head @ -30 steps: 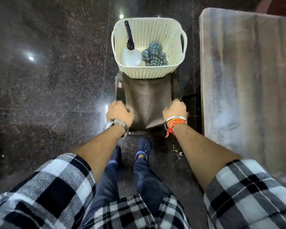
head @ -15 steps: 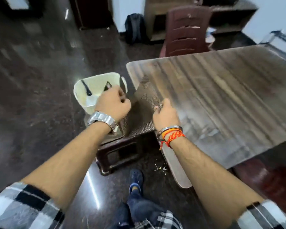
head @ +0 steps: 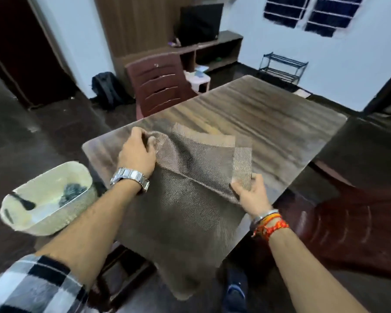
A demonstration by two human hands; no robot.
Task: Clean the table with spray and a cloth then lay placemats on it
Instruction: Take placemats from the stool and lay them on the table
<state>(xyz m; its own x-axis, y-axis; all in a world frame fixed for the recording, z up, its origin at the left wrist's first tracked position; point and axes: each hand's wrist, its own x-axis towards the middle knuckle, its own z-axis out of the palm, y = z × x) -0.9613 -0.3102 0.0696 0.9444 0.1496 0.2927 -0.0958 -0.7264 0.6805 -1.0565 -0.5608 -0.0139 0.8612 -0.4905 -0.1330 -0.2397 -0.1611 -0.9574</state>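
— Step in hand?
— I am gripping the mats [head: 190,177] with left hand [head: 137,152] and right hand [head: 251,193], carrying them over the table [head: 269,123] corner.
— Next?
— Probably separating one, laying it flat.

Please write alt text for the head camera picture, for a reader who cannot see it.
Two bare hands, left hand and right hand, hold a stack of woven brown placemats over the near corner of a wooden table. A cream basket sits lower left; a dark red chair stands behind the table.
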